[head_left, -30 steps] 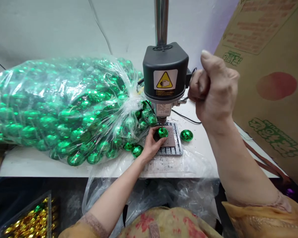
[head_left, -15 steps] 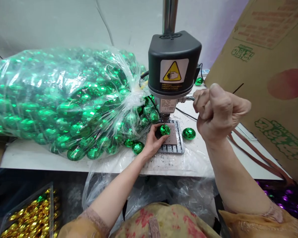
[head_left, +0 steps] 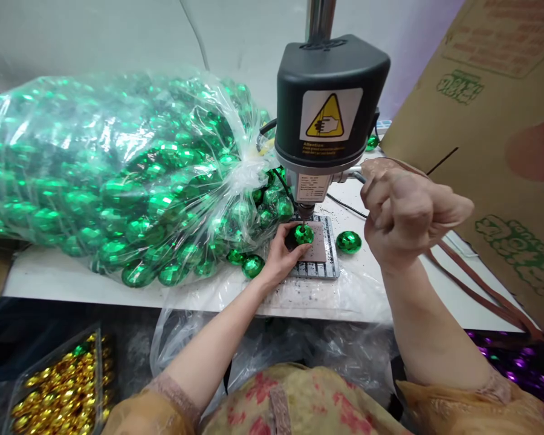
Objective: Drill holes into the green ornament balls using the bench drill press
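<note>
A shiny green faceted ball (head_left: 304,234) rests on the drill press's base plate, pinched between the thumb and fingers of my left hand (head_left: 281,254). A dark hole or mark shows in its top, directly under the thin bit. Above it is the drill press (head_left: 330,115), black-housed with a yellow warning label. My right hand (head_left: 401,211) is closed around the feed handle (head_left: 356,171) at the machine's right side; most of the handle is hidden by the fingers. Another green ball (head_left: 349,241) lies just right of the slotted metal base (head_left: 332,266).
A knotted clear bag (head_left: 131,175) full of green balls fills the table's left side. Loose green balls (head_left: 252,266) lie beside my left wrist. A large cardboard box (head_left: 494,199) and brown straps (head_left: 476,290) are on the right. A bin of gold balls (head_left: 57,386) sits lower left.
The drill head has risen a little, and more bit shows above the ball. My right hand has shifted slightly right with the handle. My left hand keeps its hold; the view has shifted slightly.
</note>
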`<state>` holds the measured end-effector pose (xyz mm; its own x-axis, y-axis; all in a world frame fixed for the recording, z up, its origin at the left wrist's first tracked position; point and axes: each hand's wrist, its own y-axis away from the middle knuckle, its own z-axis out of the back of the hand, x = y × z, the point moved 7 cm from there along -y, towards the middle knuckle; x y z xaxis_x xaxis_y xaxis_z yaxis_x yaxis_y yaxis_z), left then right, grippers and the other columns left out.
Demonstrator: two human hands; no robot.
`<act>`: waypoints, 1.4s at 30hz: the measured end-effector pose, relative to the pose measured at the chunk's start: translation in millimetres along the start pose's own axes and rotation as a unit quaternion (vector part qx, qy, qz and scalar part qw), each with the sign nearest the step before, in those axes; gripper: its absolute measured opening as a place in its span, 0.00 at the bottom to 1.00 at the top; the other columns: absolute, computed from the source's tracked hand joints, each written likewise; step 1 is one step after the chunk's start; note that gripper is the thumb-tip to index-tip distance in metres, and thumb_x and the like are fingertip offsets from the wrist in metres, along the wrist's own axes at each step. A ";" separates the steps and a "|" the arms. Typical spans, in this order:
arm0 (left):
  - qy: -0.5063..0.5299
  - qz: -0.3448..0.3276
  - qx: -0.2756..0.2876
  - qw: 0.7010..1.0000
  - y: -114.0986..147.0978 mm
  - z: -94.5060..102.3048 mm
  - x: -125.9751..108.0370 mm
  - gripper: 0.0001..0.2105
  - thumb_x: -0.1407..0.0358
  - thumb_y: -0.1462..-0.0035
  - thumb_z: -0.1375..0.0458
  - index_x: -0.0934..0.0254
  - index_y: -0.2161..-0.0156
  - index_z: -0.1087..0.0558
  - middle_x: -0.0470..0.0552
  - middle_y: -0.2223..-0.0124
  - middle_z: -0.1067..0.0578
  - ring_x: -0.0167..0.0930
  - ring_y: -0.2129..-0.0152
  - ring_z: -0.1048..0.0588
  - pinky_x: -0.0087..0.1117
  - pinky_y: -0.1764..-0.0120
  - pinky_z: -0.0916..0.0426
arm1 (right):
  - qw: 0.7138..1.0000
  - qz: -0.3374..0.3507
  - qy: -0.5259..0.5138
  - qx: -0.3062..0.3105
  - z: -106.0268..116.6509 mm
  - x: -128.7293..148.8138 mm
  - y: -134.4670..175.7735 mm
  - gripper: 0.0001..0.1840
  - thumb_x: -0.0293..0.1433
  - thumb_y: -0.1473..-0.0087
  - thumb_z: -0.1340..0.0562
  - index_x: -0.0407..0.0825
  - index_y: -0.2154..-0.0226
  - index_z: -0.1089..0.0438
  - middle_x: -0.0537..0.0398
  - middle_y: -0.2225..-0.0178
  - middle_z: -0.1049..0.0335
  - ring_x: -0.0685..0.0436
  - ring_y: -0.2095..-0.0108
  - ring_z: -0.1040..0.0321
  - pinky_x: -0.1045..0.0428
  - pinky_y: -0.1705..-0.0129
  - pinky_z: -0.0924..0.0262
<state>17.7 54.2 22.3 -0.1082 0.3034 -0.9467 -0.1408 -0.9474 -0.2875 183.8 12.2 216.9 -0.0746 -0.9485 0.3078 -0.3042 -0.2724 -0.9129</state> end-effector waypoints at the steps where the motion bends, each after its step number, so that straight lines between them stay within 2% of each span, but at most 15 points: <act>1: -0.001 0.001 -0.001 1.000 0.1 0.1 0.4 0.25 0.59 0.47 0.32 0.62 0.46 0.32 0.54 0.50 0.27 0.37 0.51 0.27 0.38 0.46 0.34 | 1.000 0.001 0.004 0.001 0.5 -0.2 0.8 0.31 0.34 0.43 0.39 0.47 0.89 0.55 0.62 0.89 0.56 0.57 0.86 0.57 0.51 0.79 0.58; 10: 0.006 -0.009 -0.003 1.000 -0.1 0.0 -2.6 0.25 0.59 0.47 0.32 0.62 0.47 0.32 0.54 0.50 0.26 0.36 0.51 0.27 0.38 0.46 0.34 | 0.998 0.055 -0.018 0.017 1.6 2.0 8.8 0.27 0.24 0.48 0.38 0.46 0.86 0.57 0.64 0.86 0.61 0.59 0.86 0.58 0.54 0.82 0.59; 17: -0.001 -0.007 -0.002 1.000 0.6 0.4 -4.7 0.25 0.57 0.47 0.32 0.62 0.46 0.32 0.55 0.49 0.26 0.37 0.50 0.27 0.40 0.45 0.34 | 0.997 0.074 -0.004 0.006 3.0 0.0 12.3 0.26 0.25 0.51 0.39 0.47 0.85 0.58 0.63 0.86 0.61 0.58 0.86 0.60 0.53 0.83 0.61; 25: 0.009 0.002 -0.001 1.000 0.9 0.7 -3.2 0.25 0.57 0.47 0.32 0.62 0.47 0.32 0.55 0.48 0.26 0.37 0.49 0.27 0.40 0.44 0.34 | 0.996 0.085 -0.009 0.015 5.3 -0.5 24.9 0.25 0.20 0.53 0.40 0.46 0.85 0.59 0.64 0.85 0.58 0.58 0.86 0.58 0.53 0.82 0.55; 28: 0.000 0.011 -0.005 1.000 1.4 1.3 -2.3 0.25 0.58 0.47 0.32 0.63 0.47 0.32 0.55 0.48 0.26 0.38 0.49 0.27 0.40 0.44 0.35 | 0.997 0.072 -0.002 0.003 3.8 1.9 19.8 0.26 0.20 0.52 0.40 0.46 0.86 0.58 0.65 0.86 0.59 0.59 0.86 0.58 0.54 0.82 0.57; 32: -0.011 0.016 -0.011 1.000 0.5 0.8 -1.0 0.25 0.59 0.47 0.32 0.63 0.47 0.33 0.55 0.49 0.26 0.38 0.50 0.27 0.41 0.45 0.34 | 0.998 -0.041 -0.003 -0.038 -1.0 -5.8 -11.3 0.26 0.25 0.47 0.38 0.47 0.88 0.51 0.64 0.88 0.57 0.58 0.87 0.57 0.53 0.82 0.62; 35: -0.060 0.012 -0.049 0.997 4.6 4.4 -5.4 0.23 0.59 0.47 0.33 0.62 0.48 0.33 0.55 0.51 0.25 0.38 0.52 0.26 0.41 0.47 0.32 | 0.994 -0.100 -0.005 -0.047 -6.8 -13.0 -34.3 0.25 0.26 0.47 0.37 0.48 0.88 0.46 0.64 0.89 0.53 0.57 0.87 0.56 0.53 0.84 0.65; 37: -0.126 -0.016 -0.085 0.988 16.6 9.3 -16.0 0.22 0.59 0.47 0.33 0.61 0.50 0.33 0.54 0.53 0.25 0.38 0.54 0.25 0.42 0.49 0.31 | 0.993 -0.106 -0.008 -0.051 -8.7 -15.8 -42.6 0.26 0.26 0.48 0.35 0.48 0.89 0.46 0.63 0.90 0.52 0.57 0.88 0.57 0.53 0.85 0.66; 39: -0.188 -0.093 -0.088 0.974 39.4 10.6 -34.2 0.22 0.59 0.47 0.33 0.60 0.49 0.33 0.55 0.53 0.25 0.39 0.54 0.24 0.42 0.51 0.29 | 0.993 -0.101 -0.011 -0.058 -8.7 -17.5 -44.9 0.27 0.28 0.48 0.34 0.48 0.89 0.47 0.63 0.91 0.52 0.57 0.88 0.57 0.53 0.85 0.65; 40: -0.209 -0.148 -0.066 0.964 55.0 8.4 -44.2 0.22 0.58 0.46 0.34 0.59 0.48 0.33 0.56 0.52 0.24 0.39 0.54 0.24 0.42 0.51 0.29 | 0.994 -0.096 -0.013 -0.060 -8.5 -17.6 -44.6 0.28 0.29 0.48 0.33 0.49 0.89 0.47 0.63 0.91 0.52 0.57 0.88 0.57 0.53 0.85 0.65; 42: -0.239 -0.267 0.026 0.933 93.9 -0.6 -60.3 0.24 0.57 0.45 0.35 0.59 0.46 0.34 0.58 0.52 0.24 0.38 0.56 0.22 0.39 0.56 0.27 | 0.994 -0.089 -0.013 -0.062 -8.2 -17.1 -42.8 0.27 0.30 0.46 0.34 0.49 0.89 0.47 0.63 0.90 0.52 0.57 0.88 0.56 0.53 0.84 0.64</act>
<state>11.6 -53.1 52.3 -0.4346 0.7533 -0.4936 -0.3458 -0.6456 -0.6809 190.2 41.4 252.9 0.0148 -0.8918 0.4522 -0.4254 -0.4149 -0.8043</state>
